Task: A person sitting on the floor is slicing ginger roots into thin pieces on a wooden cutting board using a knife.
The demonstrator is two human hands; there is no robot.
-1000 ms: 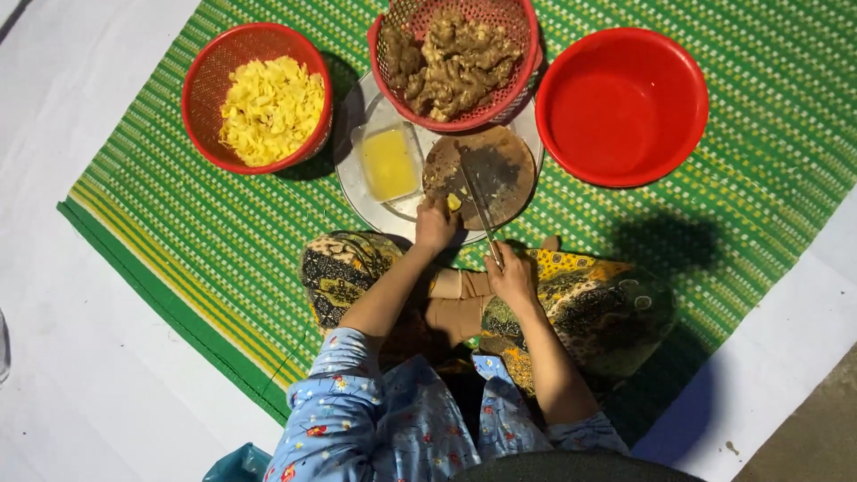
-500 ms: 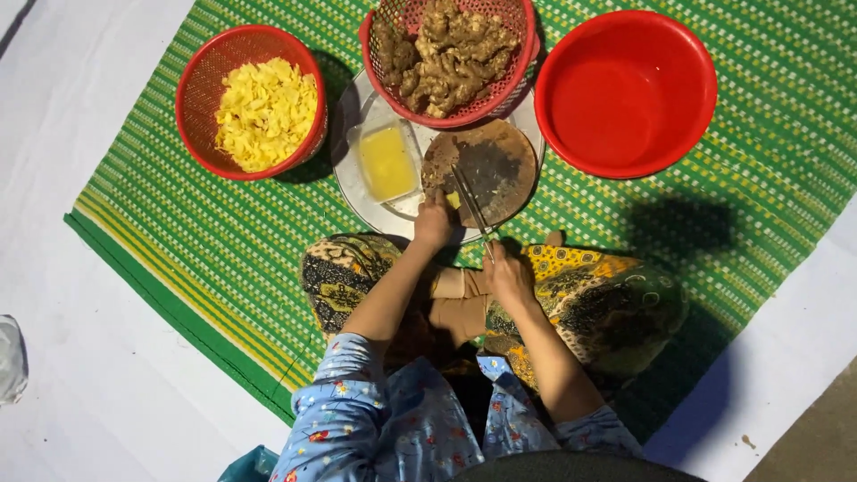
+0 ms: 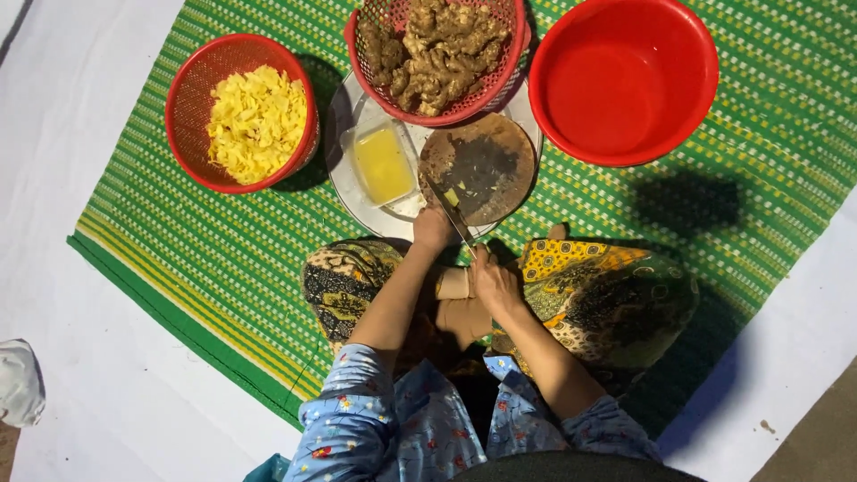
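We are sitting cross-legged at the near edge of the green mat [image 3: 161, 259], both forearms reaching forward and converging over the round board [image 3: 482, 165]. Our left hand [image 3: 435, 225] is resting at the board's near rim, fingers curled down onto a small yellow piece [image 3: 453, 196]; how tightly they are pressing it we cannot tell. Our right hand [image 3: 495, 281] is hanging lower, over our lap, fingers wrapped closed around the handle of the knife [image 3: 449, 210], whose blade is slanting up across the board toward the piece. The board is lying on a tray [image 3: 344, 178] beside a clear tub [image 3: 382, 162] of yellow liquid. A basket [image 3: 437, 54] of brown roots is overlapping the tray's far edge, its top cut off. The handle is hidden inside our fist.
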